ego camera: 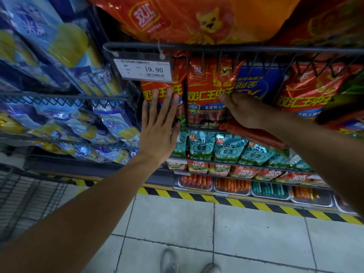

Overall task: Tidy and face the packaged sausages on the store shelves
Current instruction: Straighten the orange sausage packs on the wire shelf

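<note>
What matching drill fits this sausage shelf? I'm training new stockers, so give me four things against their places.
Things:
1. left hand
2. right hand
3. price tag
4. teal sausage packs

Places:
A. hanging from the wire rail
B. shelf below the red packs
C. flat on the leftmost red sausage pack
D. at the right edge of the second red pack

Pairs: 1-C, 2-D, 3-A, 4-B
</note>
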Demonstrator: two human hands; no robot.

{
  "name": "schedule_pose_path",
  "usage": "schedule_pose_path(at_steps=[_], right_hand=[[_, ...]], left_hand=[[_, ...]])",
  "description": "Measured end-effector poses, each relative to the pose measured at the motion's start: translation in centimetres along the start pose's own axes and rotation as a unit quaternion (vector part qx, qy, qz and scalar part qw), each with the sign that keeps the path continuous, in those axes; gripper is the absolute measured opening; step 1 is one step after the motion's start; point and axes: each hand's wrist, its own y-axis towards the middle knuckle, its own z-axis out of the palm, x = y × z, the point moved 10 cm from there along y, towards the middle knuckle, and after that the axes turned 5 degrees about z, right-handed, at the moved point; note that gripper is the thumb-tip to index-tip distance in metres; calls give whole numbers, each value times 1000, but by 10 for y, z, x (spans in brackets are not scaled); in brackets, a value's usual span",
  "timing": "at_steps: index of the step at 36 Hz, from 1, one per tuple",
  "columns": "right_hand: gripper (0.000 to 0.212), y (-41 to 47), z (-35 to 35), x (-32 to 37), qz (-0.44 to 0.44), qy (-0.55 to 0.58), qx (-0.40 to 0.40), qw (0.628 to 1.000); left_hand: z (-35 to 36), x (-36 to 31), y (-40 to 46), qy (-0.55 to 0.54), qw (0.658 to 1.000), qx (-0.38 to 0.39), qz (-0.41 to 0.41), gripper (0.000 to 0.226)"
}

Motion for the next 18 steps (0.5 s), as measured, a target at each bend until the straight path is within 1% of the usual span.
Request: schedule_pose_path(at_steps=[3,5,7,8,11,13,15,18], right_hand=[[46,1,-1,-1,20,-36,29,999],[44,-6,-3,-1,25,-51,62,996],[50,-21,-8,-6,24,-66,88,994],[53,-30,-13,-10,18,-59,87,994],[47,-60,-44,-28,-13,-10,44,999],[41,-81,-64,-46,-13,22,10,1000],[34,-101,-80,-64,-15,78,-27,996],[33,-130,-95,-92,-14,135,-104,985]], left_hand=[[-1,-7,0,-5,1000,20,-21,69],[-7,-12,-1,-29,999,27,-28,70],[-17,-18,-4,-69,997,26,-27,71],[-23,-24,-5,-89,996,22,-21,70],[-38,-53,-8,-145,989,11,32,72],[-43,-77,-8,-197,978,20,59,76],[-43,-104,-6,-252,964,38,75,79],[-40,-141,2,-312,944,57,89,80]])
